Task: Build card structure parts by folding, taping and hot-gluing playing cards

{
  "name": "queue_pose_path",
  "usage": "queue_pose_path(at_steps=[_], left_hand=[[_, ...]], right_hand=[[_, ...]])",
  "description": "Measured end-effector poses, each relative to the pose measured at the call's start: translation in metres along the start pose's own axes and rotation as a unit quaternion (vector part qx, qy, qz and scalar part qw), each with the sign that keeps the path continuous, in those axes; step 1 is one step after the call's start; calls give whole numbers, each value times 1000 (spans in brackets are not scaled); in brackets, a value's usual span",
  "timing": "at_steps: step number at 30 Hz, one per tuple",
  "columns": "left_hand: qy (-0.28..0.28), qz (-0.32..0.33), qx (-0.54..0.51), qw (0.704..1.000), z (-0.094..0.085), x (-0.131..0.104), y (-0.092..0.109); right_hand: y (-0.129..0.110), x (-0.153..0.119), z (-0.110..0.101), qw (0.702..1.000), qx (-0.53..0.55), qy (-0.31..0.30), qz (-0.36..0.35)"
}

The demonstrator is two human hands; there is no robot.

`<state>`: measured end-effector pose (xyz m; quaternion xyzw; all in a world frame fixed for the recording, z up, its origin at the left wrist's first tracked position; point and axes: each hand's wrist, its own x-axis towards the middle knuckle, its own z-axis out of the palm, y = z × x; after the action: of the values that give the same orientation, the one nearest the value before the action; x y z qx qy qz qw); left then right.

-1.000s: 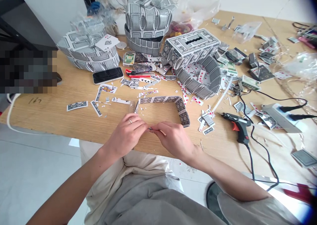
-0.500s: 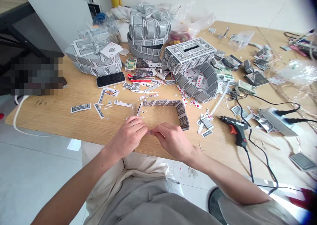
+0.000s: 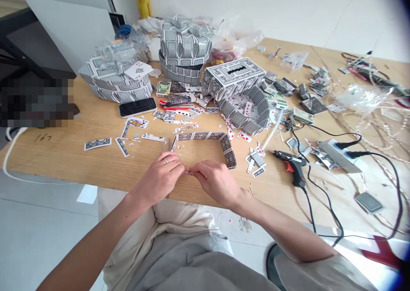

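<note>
A frame of patterned card strips (image 3: 203, 136) stands on the wooden table, with its back and right walls in view. At its near side my left hand (image 3: 165, 175) and my right hand (image 3: 218, 182) meet, fingers closed in pinches. Both grip the near strip of the frame, of which only a tiny dark bit shows between the fingertips. A ring is on a finger of my left hand. My hands cover most of the near wall and the near left corner.
A glue gun (image 3: 293, 167) lies right, its cable near a power strip (image 3: 341, 154). Behind are a phone (image 3: 137, 107), a red cutter (image 3: 174, 107), a slotted box (image 3: 235, 75), an open basket (image 3: 245, 116) and two large card baskets (image 3: 118, 79). Card scraps lie around.
The view has shifted a little, so the table items appear further left and the back ones lower. Both hands keep their pinch on the frame's near side.
</note>
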<state>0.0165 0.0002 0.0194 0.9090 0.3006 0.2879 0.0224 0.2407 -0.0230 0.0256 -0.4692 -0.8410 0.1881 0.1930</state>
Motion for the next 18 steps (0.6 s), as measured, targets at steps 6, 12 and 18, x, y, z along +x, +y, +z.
queue_pose_path(at_steps=[6, 12, 18], left_hand=[[-6, -9, 4, 1000, 0, -2, 5], [44, -41, 6, 998, -3, -9, 17], [80, -26, -11, 996, 0, -21, 25]], right_hand=[[5, 0, -11, 999, 9, -37, -4], [22, -8, -30, 997, 75, -28, 17], [20, -12, -29, 995, 102, -2, -12]])
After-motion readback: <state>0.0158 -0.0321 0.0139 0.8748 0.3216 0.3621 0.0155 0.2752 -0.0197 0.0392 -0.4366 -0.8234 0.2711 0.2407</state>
